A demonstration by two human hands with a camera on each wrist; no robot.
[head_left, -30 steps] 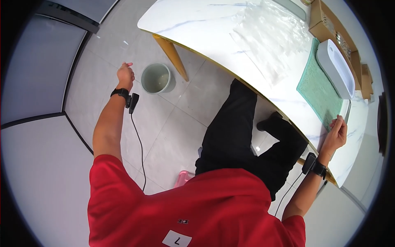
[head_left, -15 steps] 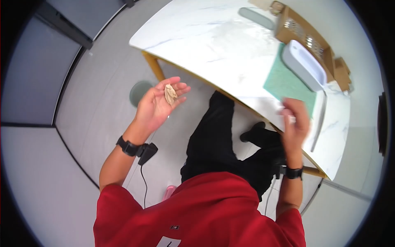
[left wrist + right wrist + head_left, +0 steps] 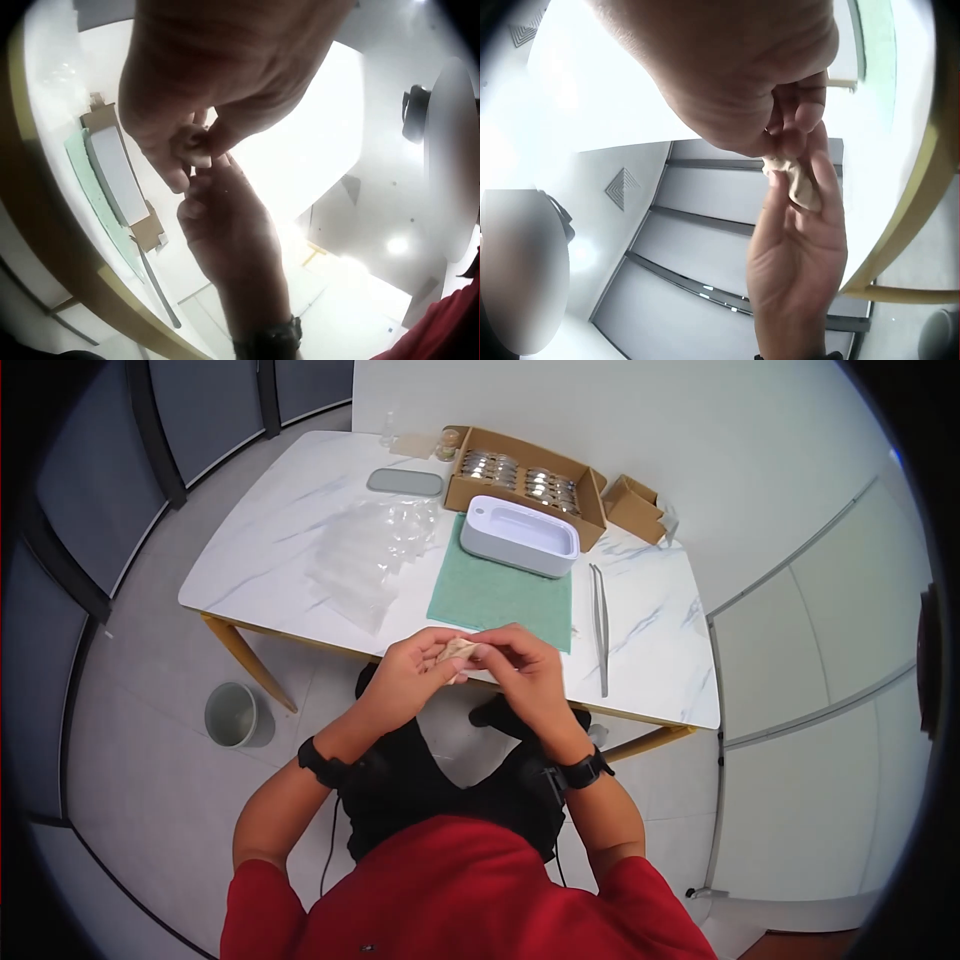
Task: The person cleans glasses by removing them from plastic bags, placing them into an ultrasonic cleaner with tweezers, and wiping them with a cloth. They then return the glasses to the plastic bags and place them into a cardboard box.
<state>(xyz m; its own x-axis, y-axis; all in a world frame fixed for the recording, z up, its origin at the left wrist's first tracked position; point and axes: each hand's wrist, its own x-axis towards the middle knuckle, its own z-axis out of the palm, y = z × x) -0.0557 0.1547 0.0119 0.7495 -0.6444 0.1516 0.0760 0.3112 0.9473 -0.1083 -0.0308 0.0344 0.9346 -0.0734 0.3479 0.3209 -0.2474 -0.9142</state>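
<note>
In the head view both hands meet at the table's front edge around a small beige crumpled piece. My left hand holds it between thumb and fingers, and my right hand pinches it from the other side. The right wrist view shows the crumpled piece lying against the fingers of the left hand, with the right hand above, its fingertips curled onto the top end. Seen from the left wrist, the piece is mostly covered by fingers.
Beyond the hands lie a green cloth with a white oblong basin, an open cardboard box, clear plastic bags and a grey lid. Long tweezers lie right. A bin stands on the floor.
The left hand has come from beside the bin to the table edge, the beige piece showing in it since half a second ago. The right hand has moved left from the cloth and now pinches it.
</note>
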